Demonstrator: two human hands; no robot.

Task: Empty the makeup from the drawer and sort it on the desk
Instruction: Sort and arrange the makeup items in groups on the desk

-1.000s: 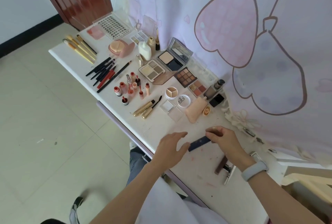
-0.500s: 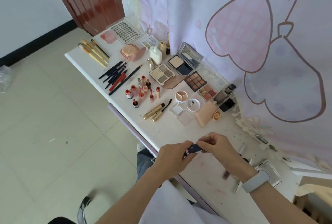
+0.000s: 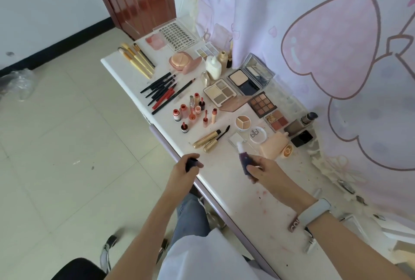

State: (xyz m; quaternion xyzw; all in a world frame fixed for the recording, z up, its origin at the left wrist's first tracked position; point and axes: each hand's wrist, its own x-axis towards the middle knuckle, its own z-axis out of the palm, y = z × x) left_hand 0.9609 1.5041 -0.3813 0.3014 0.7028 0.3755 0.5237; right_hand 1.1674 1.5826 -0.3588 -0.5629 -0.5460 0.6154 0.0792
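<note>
1. My left hand (image 3: 187,168) hangs at the desk's (image 3: 226,181) near edge, fingers curled around a dark cap (image 3: 191,164).
2. My right hand (image 3: 263,170) is over the desk, thumb and fingers pinching a dark purple tube (image 3: 244,159). Its pale open tip points away from me, toward the white square case (image 3: 235,138).
3. Cap and tube are well apart, one in each hand.
4. Beyond my hands the makeup lies in groups: gold mascaras (image 3: 207,139) nearest, then small red and pink lip bottles (image 3: 193,111), then black and red pencils (image 3: 164,91), with yellow brushes (image 3: 137,60) at the far end.
5. Along the curtain (image 3: 314,32) side sit palettes (image 3: 262,104), an open powder compact (image 3: 249,78), a round concealer (image 3: 243,121) and a peach pouch (image 3: 272,146).
6. A white band (image 3: 314,212) is on my right wrist; beside it a small brown item (image 3: 293,225) lies on the desk, too blurred to name.
7. The drawer cannot be made out from here.
</note>
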